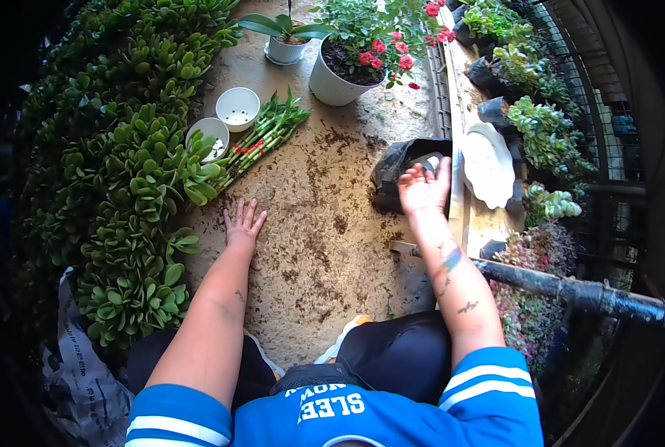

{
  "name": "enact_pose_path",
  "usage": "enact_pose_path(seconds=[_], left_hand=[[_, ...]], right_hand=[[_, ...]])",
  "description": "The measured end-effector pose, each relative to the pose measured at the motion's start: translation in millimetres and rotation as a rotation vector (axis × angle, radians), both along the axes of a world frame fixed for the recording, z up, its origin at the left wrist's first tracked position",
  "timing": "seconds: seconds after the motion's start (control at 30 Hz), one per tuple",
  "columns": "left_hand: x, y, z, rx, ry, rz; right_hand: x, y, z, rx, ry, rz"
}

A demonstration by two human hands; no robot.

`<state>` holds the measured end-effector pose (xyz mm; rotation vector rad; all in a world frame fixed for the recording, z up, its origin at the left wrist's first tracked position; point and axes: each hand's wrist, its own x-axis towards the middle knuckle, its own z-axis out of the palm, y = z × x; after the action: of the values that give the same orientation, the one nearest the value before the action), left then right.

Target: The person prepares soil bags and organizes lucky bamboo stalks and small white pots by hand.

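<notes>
My left hand (244, 227) lies on the soil-strewn concrete (310, 261), fingers spread, with nothing in it. Just beyond it is a bundle of green lucky bamboo stalks (273, 138) bound with a red tie. My right hand (425, 190) is raised palm up, fingers loosely curled and thumb apart; I see nothing in it. Behind that hand stands a black plastic bag (387, 173), its mouth open. A pale grey thing (424, 159) shows inside the bag, partly hidden by my fingers.
Two white bowls (238, 109) with small bits inside stand beside the bamboo. Farther back are a potted orchid (286, 51) and a white pot (335, 83) of red roses. A scalloped white dish (487, 165) lies right. Dense succulents (124, 164) line the left; a black pipe (571, 296) juts in right.
</notes>
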<state>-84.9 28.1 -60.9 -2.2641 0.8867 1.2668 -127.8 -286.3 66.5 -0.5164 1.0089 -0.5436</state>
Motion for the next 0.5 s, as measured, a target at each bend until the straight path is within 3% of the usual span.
enact_pose_path(seconds=[0.1, 0.2, 0.27, 0.43, 0.5], left_hand=[[-1.4, 1.3, -2.4, -0.003, -0.01, -0.008], [-3.2, 2.5, -1.4, -0.012, -0.024, -0.009], [-3.1, 3.7, -0.3, -0.023, -0.03, -0.006], [-4.2, 4.3, -2.5, -0.028, -0.03, 0.0], [-3.8, 4.8, -5.4, -0.059, -0.032, 0.015]], right_hand=[[-4.1, -30.7, 29.6, 0.076, -0.144, -0.193], [-19.7, -86.8, -0.1, 0.05, -0.158, -0.132], [-17.5, -72.5, 5.5, 0.046, -0.13, -0.117], [-36.0, 2.5, 6.9, -0.286, 0.228, 0.095], [-40.1, 27.5, 10.1, -0.579, 0.441, 0.363]])
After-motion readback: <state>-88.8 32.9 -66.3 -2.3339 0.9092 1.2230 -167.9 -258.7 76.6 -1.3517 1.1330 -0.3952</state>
